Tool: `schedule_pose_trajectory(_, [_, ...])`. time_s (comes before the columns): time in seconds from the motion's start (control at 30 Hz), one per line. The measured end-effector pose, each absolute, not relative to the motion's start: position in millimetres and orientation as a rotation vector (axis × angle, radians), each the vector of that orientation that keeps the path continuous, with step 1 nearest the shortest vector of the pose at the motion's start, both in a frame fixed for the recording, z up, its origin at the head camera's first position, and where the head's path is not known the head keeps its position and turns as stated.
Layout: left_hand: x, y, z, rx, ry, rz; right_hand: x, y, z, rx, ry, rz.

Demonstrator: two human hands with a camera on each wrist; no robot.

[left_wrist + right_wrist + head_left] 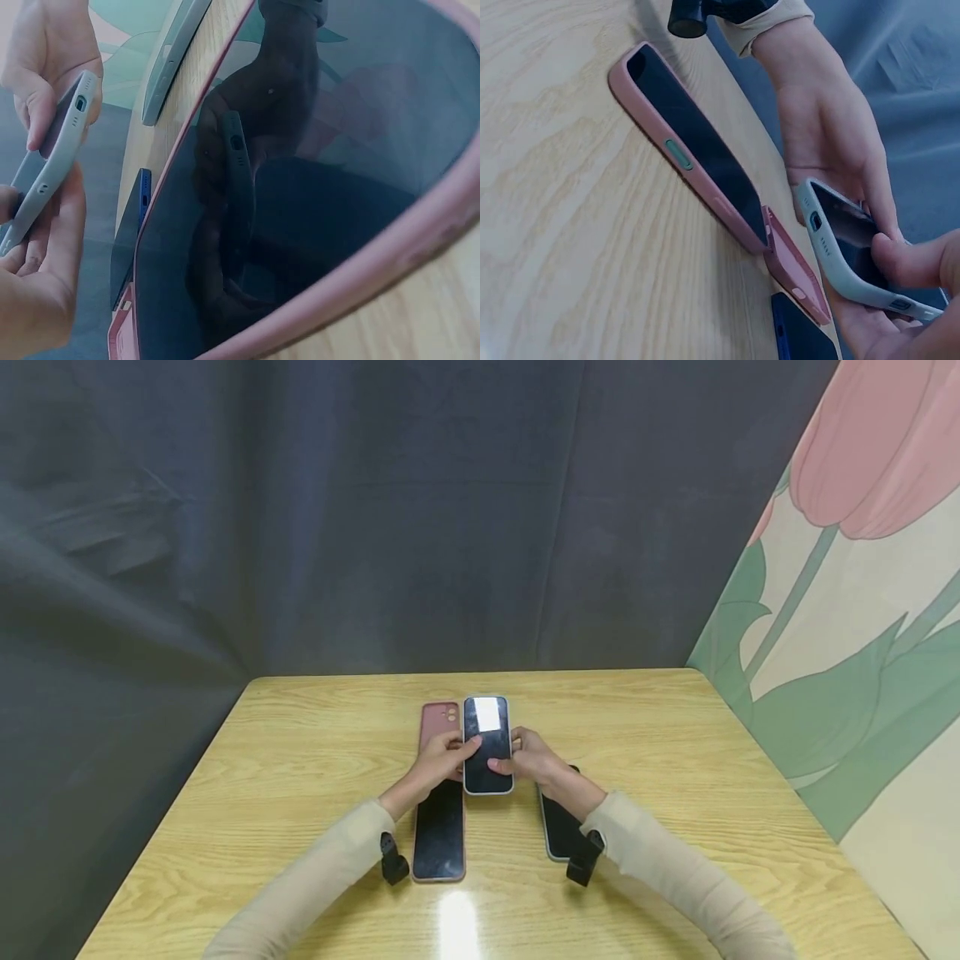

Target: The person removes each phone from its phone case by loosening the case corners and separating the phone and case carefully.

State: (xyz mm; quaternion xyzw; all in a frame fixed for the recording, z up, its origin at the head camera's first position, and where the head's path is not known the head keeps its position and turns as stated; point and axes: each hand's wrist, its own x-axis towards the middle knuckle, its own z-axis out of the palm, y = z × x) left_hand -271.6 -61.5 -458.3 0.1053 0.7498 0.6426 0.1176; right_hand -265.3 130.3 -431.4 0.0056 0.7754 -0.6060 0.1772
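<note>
Both hands hold a phone in a pale blue-white case (487, 777), raised above the table with its dark screen facing up. The left hand (441, 760) grips its left edge, thumb lying on the screen and fingers underneath. On the opposite edge the right hand (534, 760) grips it, its thumb also pressed to the glass. The phone's charging port end shows in both wrist views. Below the left hand lies a phone in a pink case (439, 843), screen up. An unfilled pink phone case (437, 720) sits just beyond it, partly hidden by the left hand.
Under the right forearm lies another phone in a pale grey-green case (558, 831), partly covered. A blue-edged phone (802, 330) rests beside the pink case in the right wrist view. The wooden table (300, 760) meets a dark curtain at the back.
</note>
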Motion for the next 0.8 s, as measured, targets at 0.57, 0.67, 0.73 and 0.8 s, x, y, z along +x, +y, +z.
schedule_pose_trajectory(0.57, [-271.4,-64.4,-457.3,0.309,2.173,1.94,-265.1,136.6,-434.1,-0.156,2.109,-1.682])
schedule_pose_trajectory(0.67, [-269.8,-61.9,-455.0,0.262,2.143,1.983,-267.9,135.3,-433.8,-0.118,2.191,-1.705])
schedule_pose_trajectory(0.73, [-268.8,-59.3,-453.5,0.244,2.11,2.018,-270.0,133.3,-433.0,-0.075,2.241,-1.759])
schedule_pose_trajectory(0.8, [-267.4,-56.9,-451.8,0.255,2.108,2.029,-271.8,131.0,-432.1,-0.035,2.274,-1.831])
